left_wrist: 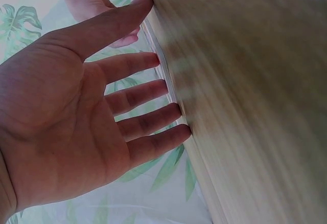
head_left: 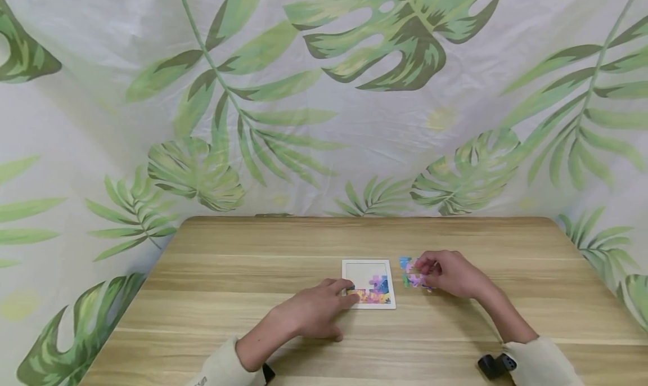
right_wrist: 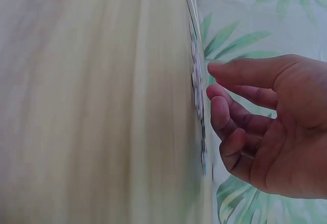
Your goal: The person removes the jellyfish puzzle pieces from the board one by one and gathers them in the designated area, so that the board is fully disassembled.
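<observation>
A square white puzzle tray lies on the table, with joined colourful puzzle pieces along its near side and right edge. My left hand rests its fingertips on the tray's left side. In the left wrist view, the fingers of that hand are straight and spread. To the right of the tray lies a cluster of loose jigsaw pieces. Over them hovers my right hand, partly covering the cluster. Its fingers are loosely bent in the right wrist view, and no piece shows between thumb and fingertips.
The wood-grain table has rounded far corners. Behind it hangs a pale curtain with green leaf prints. A black wrist device sits at the right sleeve.
</observation>
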`<state>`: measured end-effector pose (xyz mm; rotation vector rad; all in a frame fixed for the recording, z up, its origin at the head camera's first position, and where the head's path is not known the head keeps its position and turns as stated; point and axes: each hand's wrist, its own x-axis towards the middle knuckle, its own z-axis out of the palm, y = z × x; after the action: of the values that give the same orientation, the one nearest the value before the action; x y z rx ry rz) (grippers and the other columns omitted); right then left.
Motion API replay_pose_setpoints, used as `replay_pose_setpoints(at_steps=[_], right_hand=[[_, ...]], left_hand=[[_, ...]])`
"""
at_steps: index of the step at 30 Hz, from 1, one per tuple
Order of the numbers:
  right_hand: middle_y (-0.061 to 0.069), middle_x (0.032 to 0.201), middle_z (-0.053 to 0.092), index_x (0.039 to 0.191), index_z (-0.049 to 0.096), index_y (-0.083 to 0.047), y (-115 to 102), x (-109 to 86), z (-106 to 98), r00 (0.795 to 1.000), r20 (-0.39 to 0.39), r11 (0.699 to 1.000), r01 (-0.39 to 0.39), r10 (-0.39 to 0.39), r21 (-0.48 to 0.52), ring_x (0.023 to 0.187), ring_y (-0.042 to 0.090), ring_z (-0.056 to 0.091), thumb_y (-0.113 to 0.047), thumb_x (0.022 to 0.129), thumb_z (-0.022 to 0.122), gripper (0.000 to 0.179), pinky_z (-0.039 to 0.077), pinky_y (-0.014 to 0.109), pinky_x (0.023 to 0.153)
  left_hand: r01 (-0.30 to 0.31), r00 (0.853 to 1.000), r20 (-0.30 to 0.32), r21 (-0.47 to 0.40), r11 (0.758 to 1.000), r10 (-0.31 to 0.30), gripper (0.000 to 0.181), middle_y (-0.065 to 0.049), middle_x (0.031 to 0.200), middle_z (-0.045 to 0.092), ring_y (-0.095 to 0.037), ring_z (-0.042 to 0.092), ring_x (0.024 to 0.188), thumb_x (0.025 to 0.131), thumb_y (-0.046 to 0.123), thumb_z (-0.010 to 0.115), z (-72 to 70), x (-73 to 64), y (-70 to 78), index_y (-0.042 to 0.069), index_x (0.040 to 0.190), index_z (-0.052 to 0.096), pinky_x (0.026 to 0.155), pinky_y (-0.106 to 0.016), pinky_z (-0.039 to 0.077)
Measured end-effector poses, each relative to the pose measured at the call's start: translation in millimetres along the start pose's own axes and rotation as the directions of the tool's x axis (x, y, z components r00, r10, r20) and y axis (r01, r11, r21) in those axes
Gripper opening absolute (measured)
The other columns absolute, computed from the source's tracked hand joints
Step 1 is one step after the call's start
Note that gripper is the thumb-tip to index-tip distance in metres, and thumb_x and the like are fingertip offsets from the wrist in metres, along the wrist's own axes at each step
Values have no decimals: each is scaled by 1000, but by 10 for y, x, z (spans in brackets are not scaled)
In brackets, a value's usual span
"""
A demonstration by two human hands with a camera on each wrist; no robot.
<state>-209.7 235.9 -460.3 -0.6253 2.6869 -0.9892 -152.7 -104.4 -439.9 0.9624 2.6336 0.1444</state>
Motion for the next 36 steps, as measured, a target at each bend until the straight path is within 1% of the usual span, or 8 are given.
replay_pose_setpoints(at_steps=[7,10,13,18,22,29,36], right_hand=[[1,97,73,111,75,-7,-128,156,66,999,30,999,10,-12,38,83,11,64,-7,94,78,17,55,24,70],[3,99,73,112,74,-5,-170,213,108,998,53,998,31,-35,59,85,11,63,-5,93,79,20,55,24,72],[4,100,74,112,75,-5,-195,250,150,996,58,997,66,-68,50,87,10,62,-5,91,81,22,54,23,76],[4,100,74,112,75,-6,-241,288,210,993,57,994,105,-107,41,86,7,62,-4,91,81,22,55,23,78],[4,101,74,113,75,-6,-290,327,243,991,70,993,113,-116,44,82,8,60,-5,92,81,21,53,23,75],[5,101,72,115,74,-6,-347,418,302,985,122,991,109,-119,81,75,9,58,-3,92,81,24,51,23,71],[4,101,71,113,74,-6,-375,451,354,979,152,989,128,-137,71,74,9,57,-2,89,83,25,51,23,68]], left_hand=[[0,1000,-6,6,1000,0,74,-3,167,46,-29,46,154,87,36,89,4,4,-5,28,155,58,106,-46,59],[1,1000,-3,3,1000,-1,74,-3,167,46,-29,46,154,88,36,89,6,4,-10,28,155,58,105,-47,60],[-2,1000,-2,3,1000,2,74,-4,167,46,-29,46,154,88,36,89,6,2,-12,28,155,58,105,-47,60],[-5,1000,-7,-2,1000,5,75,-4,167,46,-29,46,154,88,36,89,6,8,-13,27,155,58,106,-47,59],[-8,1000,-12,-1,1000,8,74,-4,166,46,-30,48,152,88,36,90,2,8,-11,27,155,59,105,-46,60],[-16,1000,-15,11,1000,16,74,-5,166,47,-30,49,151,87,36,90,-4,6,-13,27,153,59,103,-45,61],[-16,1000,-9,5,1000,16,75,-5,167,46,-30,48,152,87,37,90,4,11,-12,27,155,58,104,-45,60]])
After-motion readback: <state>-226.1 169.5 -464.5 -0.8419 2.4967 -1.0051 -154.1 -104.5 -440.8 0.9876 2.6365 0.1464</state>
